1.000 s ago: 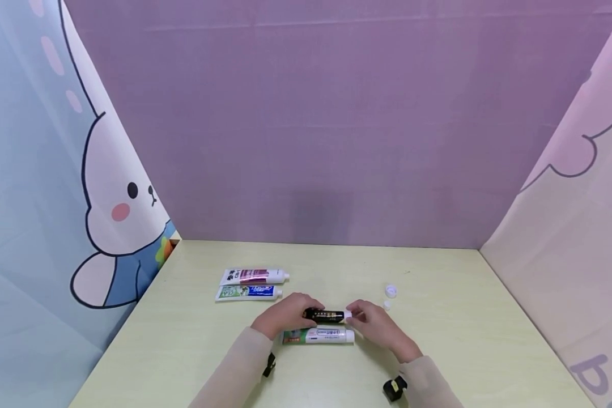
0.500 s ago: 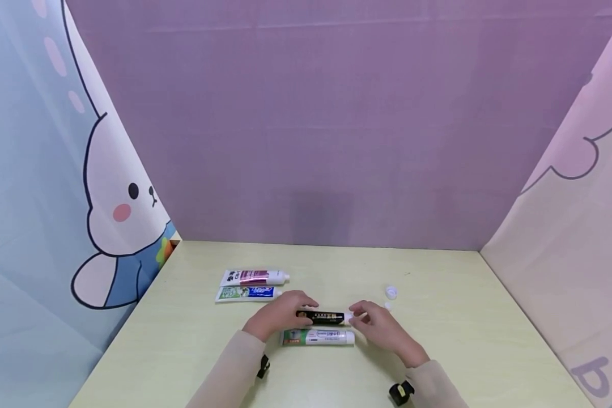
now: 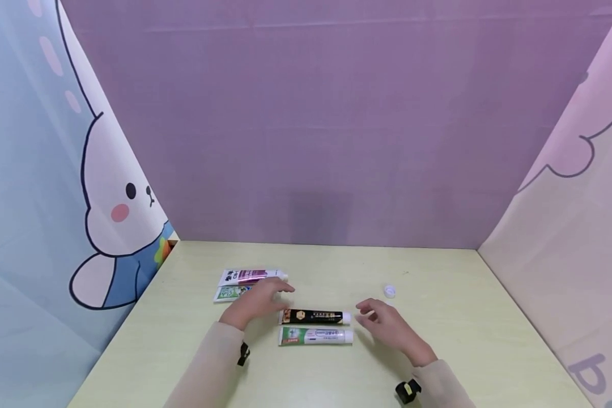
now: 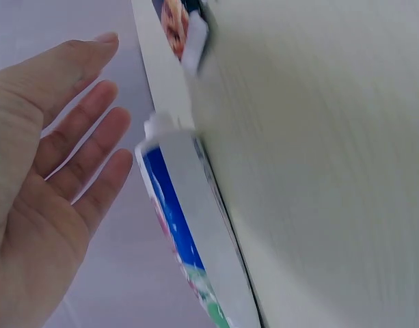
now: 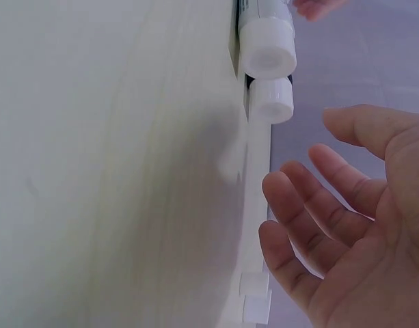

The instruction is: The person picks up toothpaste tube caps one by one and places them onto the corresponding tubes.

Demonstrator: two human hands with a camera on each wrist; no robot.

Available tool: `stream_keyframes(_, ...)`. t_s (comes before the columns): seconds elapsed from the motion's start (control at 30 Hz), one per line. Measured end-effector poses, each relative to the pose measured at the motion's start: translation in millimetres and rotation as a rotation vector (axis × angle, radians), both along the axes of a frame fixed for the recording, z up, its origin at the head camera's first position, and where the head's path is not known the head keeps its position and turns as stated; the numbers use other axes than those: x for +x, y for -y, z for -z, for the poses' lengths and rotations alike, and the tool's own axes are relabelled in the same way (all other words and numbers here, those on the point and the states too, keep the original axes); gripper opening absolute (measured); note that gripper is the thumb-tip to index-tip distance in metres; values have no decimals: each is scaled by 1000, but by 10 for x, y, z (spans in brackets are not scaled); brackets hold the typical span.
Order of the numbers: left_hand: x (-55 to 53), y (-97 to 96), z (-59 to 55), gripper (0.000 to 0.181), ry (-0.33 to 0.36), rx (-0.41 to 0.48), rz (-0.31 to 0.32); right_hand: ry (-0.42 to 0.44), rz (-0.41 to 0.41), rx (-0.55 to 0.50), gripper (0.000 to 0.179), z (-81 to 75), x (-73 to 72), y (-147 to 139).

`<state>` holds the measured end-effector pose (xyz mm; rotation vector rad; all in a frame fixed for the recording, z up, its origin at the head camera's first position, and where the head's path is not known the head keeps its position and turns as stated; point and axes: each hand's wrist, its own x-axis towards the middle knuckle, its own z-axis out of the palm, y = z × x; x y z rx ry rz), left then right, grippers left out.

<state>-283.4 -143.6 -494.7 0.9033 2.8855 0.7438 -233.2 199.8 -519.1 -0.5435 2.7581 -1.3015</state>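
My left hand [image 3: 257, 301] hovers with relaxed fingers by a blue-and-green toothpaste tube [image 3: 229, 293], hiding its right end in the head view. In the left wrist view that tube [image 4: 185, 219] shows a bare white nozzle, and the hand is apart from it. A black toothpaste tube [image 3: 316, 317] lies on the table with its white cap on. Just nearer the person, a green-and-white toothpaste tube [image 3: 316, 336], also capped, lies parallel to it. To the right of both caps, my right hand [image 3: 390, 327] holds nothing, its fingers loosely bent.
Behind the blue-and-green tube lies a white-and-magenta toothpaste tube [image 3: 252, 276]. A loose white cap [image 3: 390, 291] sits beyond my right hand; the right wrist view shows a second small cap [image 5: 253, 282] beside it. Printed cloth walls [image 3: 306, 141] enclose the table.
My left hand has let go of the black tube and moved left to the blue-and-green one. My right hand has drawn slightly right, away from the black tube's cap.
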Motion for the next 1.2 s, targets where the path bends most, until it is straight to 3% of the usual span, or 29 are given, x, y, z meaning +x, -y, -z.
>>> stream_keyframes(0.33,-129,353,53,33,-63,-8,-38,20,23,-1,32,-40,14,-61)
stream_keyframes(0.6,-148,588,72,36,-43,-70,-123,15,28,3,31,-28,12,-118)
stream_keyframes(0.9,-198,640,122,44,-6,-78,-150,10,38,12,28,-6,11,-141)
stream_keyframes(1.2,-226,652,193,41,13,-169,-210,11,42,13,27,-38,22,-163)
